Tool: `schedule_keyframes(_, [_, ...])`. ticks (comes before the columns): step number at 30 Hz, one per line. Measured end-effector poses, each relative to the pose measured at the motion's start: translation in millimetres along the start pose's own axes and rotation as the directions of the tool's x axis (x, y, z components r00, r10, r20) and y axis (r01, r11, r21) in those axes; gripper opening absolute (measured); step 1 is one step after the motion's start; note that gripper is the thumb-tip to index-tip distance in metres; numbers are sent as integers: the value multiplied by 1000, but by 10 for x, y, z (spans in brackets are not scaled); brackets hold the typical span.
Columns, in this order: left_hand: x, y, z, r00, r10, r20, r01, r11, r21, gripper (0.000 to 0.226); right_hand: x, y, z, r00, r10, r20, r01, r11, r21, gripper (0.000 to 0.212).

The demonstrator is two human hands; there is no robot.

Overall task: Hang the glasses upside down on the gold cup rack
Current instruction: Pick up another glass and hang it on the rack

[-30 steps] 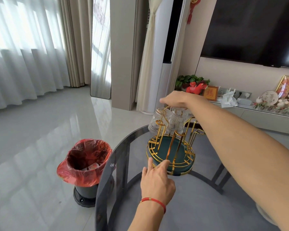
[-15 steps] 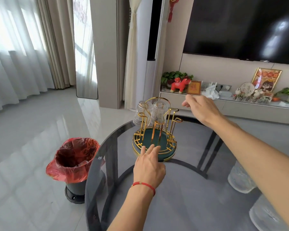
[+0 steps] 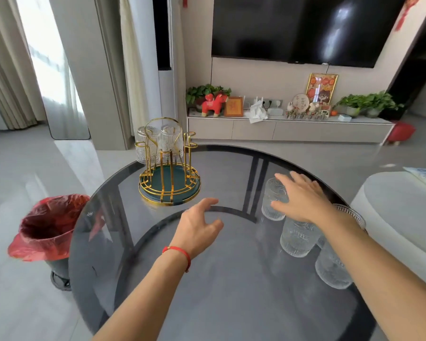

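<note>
While both hands' fingers spread empty, two ribbed clear glasses (image 3: 171,140) hang inverted.

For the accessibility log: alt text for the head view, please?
The open right hand reaches over clear ribbed glasses standing on a round dark glass table. The empty left hand hovers near a gold wire cup rack already holding two upturned glasses.

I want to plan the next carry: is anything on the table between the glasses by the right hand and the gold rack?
Nothing visible. The right hand hovers over the nearest standing glass; between it and the gold rack lies only bare table top. The left hand, open, sits nearer the camera than that line.
</note>
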State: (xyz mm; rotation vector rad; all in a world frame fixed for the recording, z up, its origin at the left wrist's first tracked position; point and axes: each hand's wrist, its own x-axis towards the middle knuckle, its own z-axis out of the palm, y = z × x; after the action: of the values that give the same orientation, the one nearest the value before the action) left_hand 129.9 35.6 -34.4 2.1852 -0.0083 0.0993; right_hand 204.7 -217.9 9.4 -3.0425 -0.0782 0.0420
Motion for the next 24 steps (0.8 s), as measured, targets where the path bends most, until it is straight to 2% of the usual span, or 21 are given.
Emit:
schedule_keyframes(4, [-15, 22, 32, 1000, -12, 13, 11, 1000, 20, 54, 205, -34, -47, 988, 99, 118, -107, 992, 66, 102])
schedule_keyframes(8, [33, 13, 18, 998, -57, 28, 58, 997, -44, 50, 351, -98, 9, 989, 109, 101, -125, 978, 166, 89])
schedule_keyframes(12, [99, 3, -29, 988, -135, 68, 148, 959, -242, 45, 369, -212, 53, 995, 28, 99, -49, 973, 226, 77])
schedule_keyframes(16, [121, 7, -30, 970, -186, 154, 228, 916, -330, 40, 243, -472, 68, 991, -111, 74, 78, 932, 355, 75])
schedule_keyframes(18, [113, 36, -51, 941, -266, 210, 333, 837, -434, 36, 123, -623, 71, 988, -142, 60, 90, 848, 522, 75])
schedule_keyframes(20, [111, 55, -104, 890, -369, 267, 455, 702, -547, 37, -1, -749, 94, 984, -160, 83, 51, 689, 723, 76])
schedule_keyframes(22, [118, 37, -161, 843, -409, 349, 528, 510, -679, 39, -87, -845, 150, 973, -184, 140, -25, 517, 856, 78])
schedule_keyframes(24, [133, -1, -223, 830, -386, 402, 527, 306, -793, 36, -148, -925, 202, 960, -205, 193, -94, 412, 906, 75])
